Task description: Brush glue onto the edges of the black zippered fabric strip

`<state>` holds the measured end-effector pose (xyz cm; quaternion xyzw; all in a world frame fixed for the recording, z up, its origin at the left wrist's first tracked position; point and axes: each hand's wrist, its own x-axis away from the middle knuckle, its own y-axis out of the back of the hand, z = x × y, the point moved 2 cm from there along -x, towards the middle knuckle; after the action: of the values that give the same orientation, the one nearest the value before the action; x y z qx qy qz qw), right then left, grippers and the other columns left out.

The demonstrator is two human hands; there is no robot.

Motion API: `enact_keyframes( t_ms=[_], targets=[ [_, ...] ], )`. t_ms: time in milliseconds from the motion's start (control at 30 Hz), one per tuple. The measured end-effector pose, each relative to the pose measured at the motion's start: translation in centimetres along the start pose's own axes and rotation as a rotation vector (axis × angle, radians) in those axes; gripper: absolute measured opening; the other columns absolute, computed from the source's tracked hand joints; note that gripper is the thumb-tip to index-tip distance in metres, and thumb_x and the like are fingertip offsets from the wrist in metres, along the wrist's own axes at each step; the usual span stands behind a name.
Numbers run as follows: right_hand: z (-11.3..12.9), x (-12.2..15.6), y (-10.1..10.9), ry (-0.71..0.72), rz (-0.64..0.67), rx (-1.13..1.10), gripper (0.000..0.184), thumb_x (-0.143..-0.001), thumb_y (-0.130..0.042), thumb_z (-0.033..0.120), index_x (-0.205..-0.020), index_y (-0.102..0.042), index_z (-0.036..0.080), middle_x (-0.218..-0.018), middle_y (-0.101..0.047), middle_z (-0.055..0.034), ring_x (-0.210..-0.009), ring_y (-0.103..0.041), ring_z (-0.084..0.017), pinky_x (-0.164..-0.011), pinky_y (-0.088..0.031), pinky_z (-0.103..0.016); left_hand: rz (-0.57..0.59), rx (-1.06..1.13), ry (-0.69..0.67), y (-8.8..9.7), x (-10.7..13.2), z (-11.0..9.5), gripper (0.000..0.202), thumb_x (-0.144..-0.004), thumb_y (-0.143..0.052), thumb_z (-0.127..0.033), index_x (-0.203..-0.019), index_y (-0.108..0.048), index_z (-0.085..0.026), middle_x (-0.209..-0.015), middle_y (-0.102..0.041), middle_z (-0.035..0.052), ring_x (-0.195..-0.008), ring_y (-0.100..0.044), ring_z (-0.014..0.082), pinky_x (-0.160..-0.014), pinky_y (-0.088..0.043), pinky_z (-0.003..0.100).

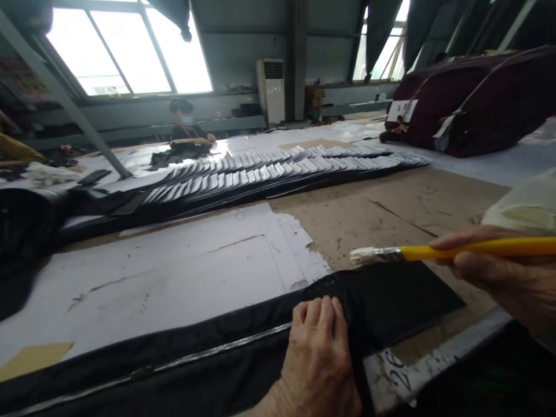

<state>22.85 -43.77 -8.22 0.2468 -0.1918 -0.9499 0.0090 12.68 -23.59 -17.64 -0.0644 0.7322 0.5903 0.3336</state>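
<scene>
My right hand (490,266) grips a paintbrush (421,250) by its yellow handle. The pale bristles are held just above the far edge of a black fabric piece (208,370), by its flat right-hand end. Near the front of the table, my left hand (319,353) presses down on this piece, its fingers curled together on the cloth; the fingertips are out of sight. A metal zipper (226,348) runs along the fabric from the lower left and passes under that hand.
Beyond the brush lies a long row of overlapped black pieces with white flaps (260,174). White paper (174,272) and brown board (391,202) cover the table. A dark red strapped bundle (469,104) stands at the back right. A masked person (186,130) sits across the table.
</scene>
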Motion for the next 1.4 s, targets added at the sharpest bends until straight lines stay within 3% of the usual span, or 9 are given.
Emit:
enact_keyframes(
  t_ms=[200,467,600,833,1067,1300,1400],
  targets=[
    [2.2,0.3,-5.4,0.249,0.360,-0.089,0.009,-0.070,-0.071,0.037,-0.076,-0.071,0.029,-0.074,-0.067,0.0008,-0.068,-0.063,-0.011,-0.061,-0.051,-0.012,-0.084,-0.259,-0.076,-0.5,0.9,-0.3,0.047,-0.082,-0.040,-0.030,-0.113,-0.057,0.000,-0.115,-0.058,0.0178,-0.106,-0.051,0.0298,-0.089,-0.043,0.039],
    [1.9,0.5,-7.3,0.395,0.572,-0.050,0.008,-0.077,-0.066,0.024,-0.084,-0.069,0.024,-0.078,-0.066,0.0007,-0.072,-0.062,-0.010,-0.065,-0.049,-0.014,-0.083,-0.265,-0.058,-0.3,0.7,-0.5,0.047,-0.079,-0.045,-0.032,-0.111,-0.058,0.000,-0.110,-0.060,0.0180,-0.099,-0.054,0.0293,-0.086,-0.046,0.039],
    [1.3,0.5,-7.1,0.483,0.587,0.011,0.009,-0.077,-0.065,0.023,-0.085,-0.067,0.024,-0.077,-0.066,0.0004,-0.073,-0.062,-0.011,-0.066,-0.050,-0.016,-0.076,-0.244,-0.062,-0.2,0.5,-0.6,0.048,-0.079,-0.043,-0.032,-0.111,-0.059,0.000,-0.110,-0.060,0.0183,-0.100,-0.055,0.0292,-0.086,-0.046,0.039],
    [1.2,0.3,-4.1,0.541,0.468,0.250,0.010,-0.081,-0.061,0.025,-0.089,-0.065,0.029,-0.083,-0.067,0.0025,-0.078,-0.062,-0.010,-0.067,-0.049,-0.013,-0.049,-0.224,-0.064,0.0,0.4,-0.5,0.051,-0.078,-0.040,-0.035,-0.110,-0.060,0.000,-0.111,-0.061,0.0194,-0.100,-0.056,0.0299,-0.086,-0.046,0.040],
    [1.7,1.4,-7.2,0.550,0.573,0.062,0.008,-0.079,-0.063,0.023,-0.087,-0.066,0.023,-0.078,-0.065,0.0009,-0.075,-0.062,-0.010,-0.067,-0.050,-0.016,-0.072,-0.200,-0.079,0.1,0.6,-0.5,0.048,-0.076,-0.042,-0.029,-0.109,-0.060,0.000,-0.111,-0.061,0.0194,-0.101,-0.056,0.0301,-0.089,-0.046,0.040],
    [1.8,0.9,-6.3,0.558,0.475,0.118,0.008,-0.077,-0.065,0.025,-0.085,-0.066,0.027,-0.077,-0.066,0.0012,-0.074,-0.062,-0.014,-0.064,-0.051,-0.019,-0.058,-0.175,-0.080,0.2,0.6,-0.4,0.050,-0.076,-0.040,-0.031,-0.108,-0.060,0.001,-0.110,-0.061,0.0207,-0.102,-0.055,0.0313,-0.088,-0.047,0.041],
    [2.4,1.4,-7.2,0.585,0.536,0.063,0.007,-0.078,-0.064,0.021,-0.085,-0.065,0.023,-0.077,-0.065,0.0001,-0.073,-0.061,-0.012,-0.065,-0.050,-0.017,-0.050,-0.154,-0.090,0.2,0.5,-0.5,0.052,-0.075,-0.040,-0.032,-0.109,-0.060,0.002,-0.112,-0.060,0.0215,-0.102,-0.055,0.0324,-0.089,-0.047,0.042]
  ],
)
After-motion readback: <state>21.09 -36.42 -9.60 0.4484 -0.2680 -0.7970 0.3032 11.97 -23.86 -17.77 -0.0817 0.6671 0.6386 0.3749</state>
